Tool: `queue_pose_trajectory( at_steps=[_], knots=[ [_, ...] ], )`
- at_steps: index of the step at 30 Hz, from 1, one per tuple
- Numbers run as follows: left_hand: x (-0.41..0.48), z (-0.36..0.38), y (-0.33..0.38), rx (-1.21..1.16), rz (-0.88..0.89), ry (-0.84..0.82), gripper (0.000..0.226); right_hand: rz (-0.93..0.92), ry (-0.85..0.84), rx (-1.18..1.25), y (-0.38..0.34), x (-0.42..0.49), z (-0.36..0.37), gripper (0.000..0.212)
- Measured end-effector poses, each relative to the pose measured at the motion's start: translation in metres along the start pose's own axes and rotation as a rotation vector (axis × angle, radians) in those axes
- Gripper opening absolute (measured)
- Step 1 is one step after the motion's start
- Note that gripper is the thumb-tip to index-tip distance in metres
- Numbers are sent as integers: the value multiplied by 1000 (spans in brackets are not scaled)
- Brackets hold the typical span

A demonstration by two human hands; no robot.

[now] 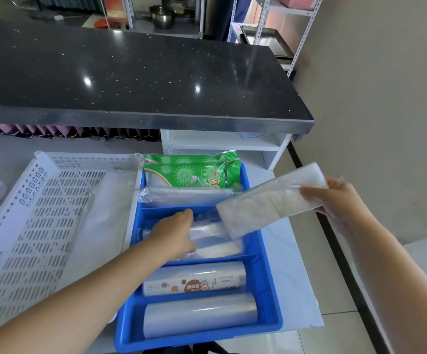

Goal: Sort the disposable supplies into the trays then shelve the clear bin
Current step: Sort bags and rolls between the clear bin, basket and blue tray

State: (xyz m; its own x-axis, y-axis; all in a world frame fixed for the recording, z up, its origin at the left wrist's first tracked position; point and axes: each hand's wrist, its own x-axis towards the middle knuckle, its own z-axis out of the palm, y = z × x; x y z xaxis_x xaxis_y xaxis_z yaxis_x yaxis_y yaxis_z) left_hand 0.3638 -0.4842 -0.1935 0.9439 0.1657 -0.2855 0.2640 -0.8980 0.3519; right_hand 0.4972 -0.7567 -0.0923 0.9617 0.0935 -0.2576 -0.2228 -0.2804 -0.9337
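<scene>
A blue divided tray [266,284] lies in front of me on the white table. Its far section holds green packets [189,172] and a clear packet. Two rolls fill the near sections: a labelled roll of film [194,279] and a plain clear roll [199,315]. My left hand [174,233] rests in the middle section, pressing on clear plastic packets [215,241]. My right hand [335,198] grips one end of a flat white packet in clear wrap [266,203], held tilted above the tray's right side.
A white perforated tray [41,226] sits left of the blue tray with clear plastic beside it. A black speckled counter [130,72] overhangs the back, with a white shelf unit [222,146] under it. The table's right edge drops to a tiled floor.
</scene>
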Motion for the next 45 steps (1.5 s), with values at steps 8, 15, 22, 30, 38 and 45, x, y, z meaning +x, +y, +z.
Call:
queue_pose_trajectory(
  at_steps=[8, 15, 22, 30, 38, 45],
  knots=[
    [-13, -54, -1, -51, -27, 130, 13, 9, 57, 239, -3, -3, 11, 18],
    [-46, -147, -30, 130, -137, 512, 9, 77, 57, 507, 6, -9, 38, 18],
    [-58, -168, -64, 49, -196, 583, 12, 138, -65, 150, 36, -40, 97, 16],
    [-48, -151, -52, -207, -94, 328, 13, -9, -132, -637, 46, -56, 148, 30],
    [-25, -124, -8, -84, 138, 255, 16, -693, -67, -264, -25, -54, 103, 60],
    [-9, -68, 10, -62, 182, 50, 15, -630, -459, -1083, 6, -42, 122, 28]
  ],
)
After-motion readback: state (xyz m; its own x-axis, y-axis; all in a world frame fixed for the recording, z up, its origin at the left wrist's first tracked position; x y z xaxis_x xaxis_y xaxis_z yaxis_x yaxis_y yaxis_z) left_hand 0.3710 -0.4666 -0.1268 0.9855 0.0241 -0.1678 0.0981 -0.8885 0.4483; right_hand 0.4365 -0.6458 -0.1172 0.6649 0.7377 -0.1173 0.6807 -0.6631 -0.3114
